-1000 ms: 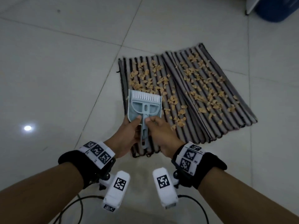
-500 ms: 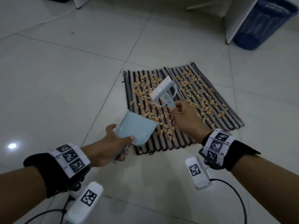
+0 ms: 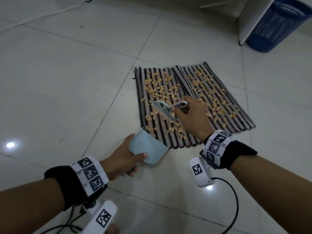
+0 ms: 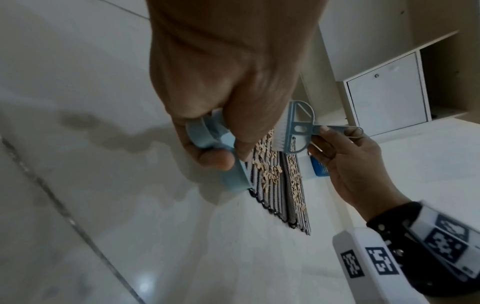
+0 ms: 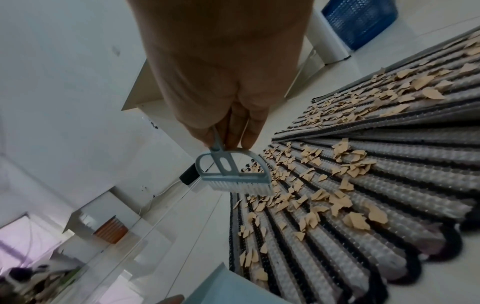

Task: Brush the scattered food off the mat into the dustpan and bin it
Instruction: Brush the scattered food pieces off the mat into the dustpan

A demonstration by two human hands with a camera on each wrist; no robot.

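A striped grey and black mat (image 3: 239,115) lies on the tiled floor, strewn with several tan food flakes (image 3: 162,88). My left hand (image 3: 125,159) grips a pale blue dustpan (image 3: 148,147) by its handle, with the pan's mouth at the mat's near left corner. In the left wrist view the dustpan (image 4: 233,176) sits under my curled fingers. My right hand (image 3: 190,115) pinches the handle of a small blue-grey brush (image 3: 167,110) held just above the mat's left half. The brush (image 5: 233,174) hangs bristles down over the mat (image 5: 363,195) and its flakes (image 5: 337,201).
A blue mesh bin (image 3: 276,24) stands at the far right beside a white cabinet panel (image 3: 253,16). White tiled floor (image 3: 67,81) surrounds the mat. Cables (image 3: 233,200) trail from the wrist cameras near my arms.
The brush and dustpan, first held together, have separated. My right hand turned the brush and lowered it toward the mat; my left hand brought the dustpan to the mat's near edge.
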